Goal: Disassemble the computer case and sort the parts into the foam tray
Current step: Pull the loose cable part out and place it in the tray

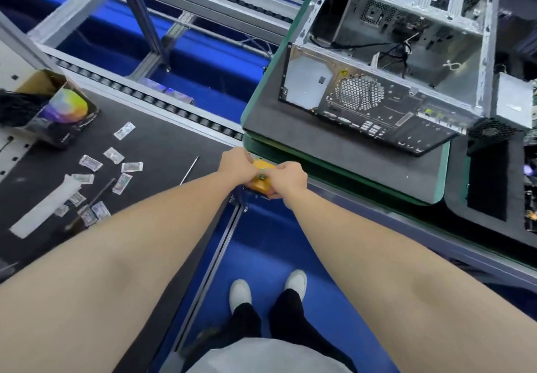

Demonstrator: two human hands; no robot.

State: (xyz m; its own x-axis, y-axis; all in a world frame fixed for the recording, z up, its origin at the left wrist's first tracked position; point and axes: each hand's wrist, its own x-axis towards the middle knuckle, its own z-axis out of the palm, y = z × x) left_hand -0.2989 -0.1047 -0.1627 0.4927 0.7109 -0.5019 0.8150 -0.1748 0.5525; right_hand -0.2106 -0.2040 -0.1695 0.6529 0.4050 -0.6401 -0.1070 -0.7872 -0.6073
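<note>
The case (377,90) is not in either hand. It stands well beyond them on a green-edged pallet (348,166), with its open side up, its port panel facing the person and loose cables inside.

Both hands meet on a small yellow box (260,183) fixed at the edge of the table (162,152). The left hand (236,165) lies over the box's far side with its fingers curled down round it. The right hand (287,179) grips the near corner, thumb on top and fingers tucked underneath. A small green knob (263,173) shows between the two hands; I cannot tell whether a finger touches it.

Left of the hands, the table's dark mat carries scattered clear packets (125,182), a thin metal rod (190,169), a white strip (46,207) and, farther off, an open carton (64,111) with a colourful print.

To the right of the pallet lies the black foam tray (457,183), with a deep slot cut in it. A grey metal box (514,102) stands just beside the case's right end.

Below the arms are a blue floor (261,242) and white shoes (241,292).
</note>
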